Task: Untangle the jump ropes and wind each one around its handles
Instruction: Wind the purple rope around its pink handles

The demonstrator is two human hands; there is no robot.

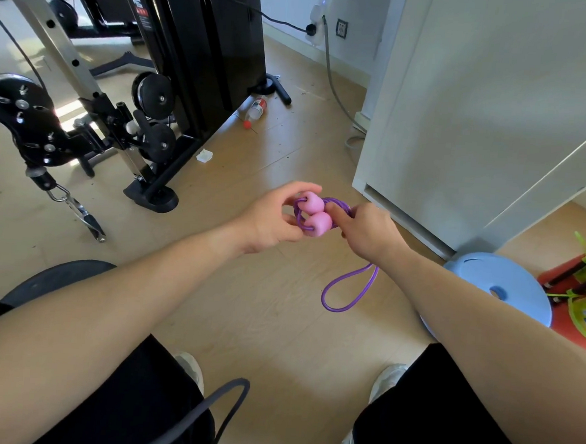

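Evidently the person is keeping the two pink handles (311, 203) pressed side by side so they are serving as one core for winding. The left hand (271, 220) is pinching the handles at their near ends, steadying them. Just right of the handles, the right hand (370, 231) is curling around the purple rope (339, 204), with its thumb bearing on the coils, probably to keep them from slipping. Below the handles, one last loop (323, 297) is hanging free, so I judge the winding is nearly finished. Counted: two handles, one purple rope, and one grey rope (237, 382) arching well below the handles near the lap, apparently waiting its turn.
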